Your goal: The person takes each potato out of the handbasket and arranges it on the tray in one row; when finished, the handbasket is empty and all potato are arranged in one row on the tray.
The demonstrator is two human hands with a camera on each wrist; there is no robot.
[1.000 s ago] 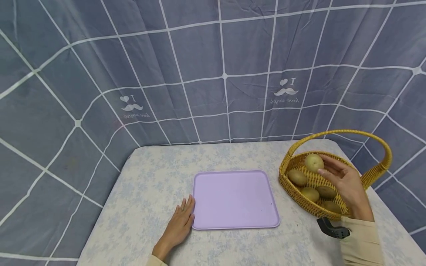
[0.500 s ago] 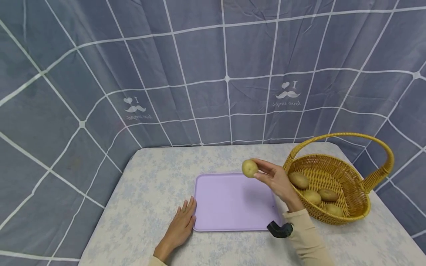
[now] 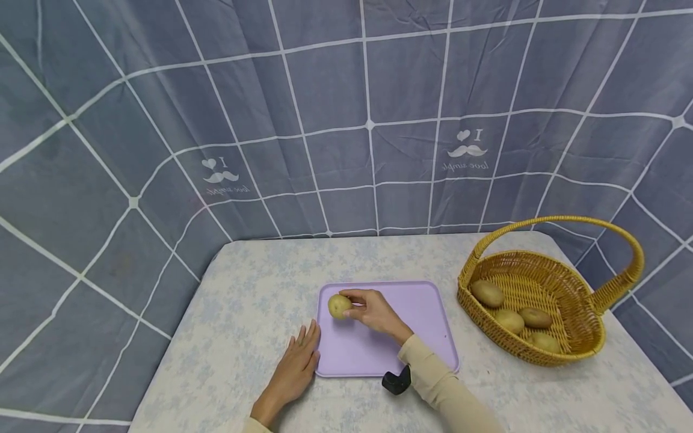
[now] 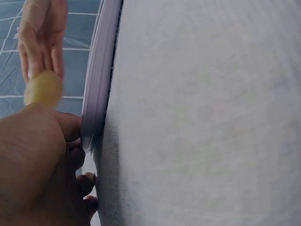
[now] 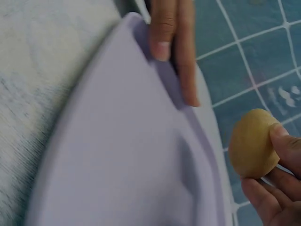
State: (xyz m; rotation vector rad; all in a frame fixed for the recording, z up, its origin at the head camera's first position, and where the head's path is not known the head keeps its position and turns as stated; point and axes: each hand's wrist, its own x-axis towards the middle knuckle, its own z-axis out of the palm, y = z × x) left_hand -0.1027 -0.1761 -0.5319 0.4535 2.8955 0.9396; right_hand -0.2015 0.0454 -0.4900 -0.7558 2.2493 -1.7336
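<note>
Over the far left part of a lilac tray (image 3: 390, 355), my right hand (image 3: 373, 310) pinches a potato (image 3: 339, 306) between thumb and fingers. In the right wrist view the potato (image 5: 254, 143) shows above the tray's surface, with a shadow on the tray beneath. My left hand (image 3: 295, 364) lies with straight fingers on the table, touching the tray's left edge. The left wrist view shows the left hand (image 4: 33, 155) against the tray's rim (image 4: 99, 80), the potato (image 4: 44, 89) beyond it.
A yellow wicker basket (image 3: 587, 337) with a tall handle stands at the right of the table (image 3: 260, 282). Several potatoes (image 3: 536, 317) lie in it. A grey curtain (image 3: 335, 78) with white lines hangs behind. A black wrist mount (image 3: 397, 380) sits on the right sleeve.
My right hand has carried the potato out of the basket and leftward, then lower over the tray's left part. The left hand has stayed at the tray's edge.
</note>
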